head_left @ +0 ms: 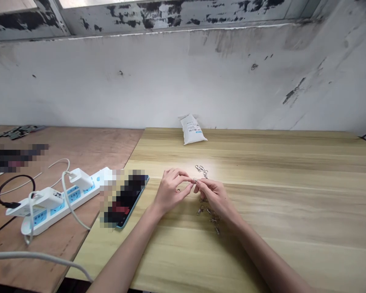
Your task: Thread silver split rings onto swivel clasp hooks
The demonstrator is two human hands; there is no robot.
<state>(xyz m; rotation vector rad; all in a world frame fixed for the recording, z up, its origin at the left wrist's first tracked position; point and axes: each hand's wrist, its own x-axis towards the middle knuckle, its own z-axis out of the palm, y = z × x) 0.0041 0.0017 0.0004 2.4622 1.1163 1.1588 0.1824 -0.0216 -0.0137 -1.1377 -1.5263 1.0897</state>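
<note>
My left hand (171, 188) and my right hand (212, 194) meet over a light wooden table (293, 195). Their fingertips pinch a small metal clasp (194, 180) between them. A short string of linked metal clasps (202, 170) lies just beyond the fingers. Several more small metal clasps (212, 217) lie on the table under and beside my right wrist. A small ring seems to show under my left palm, too small to be sure.
A white sealed pouch (192, 129) leans at the wall at the back. A phone (128, 200) lies at the table's left edge. On the brown table to the left sits a white power strip (53, 203) with plugged chargers and cables (33, 256).
</note>
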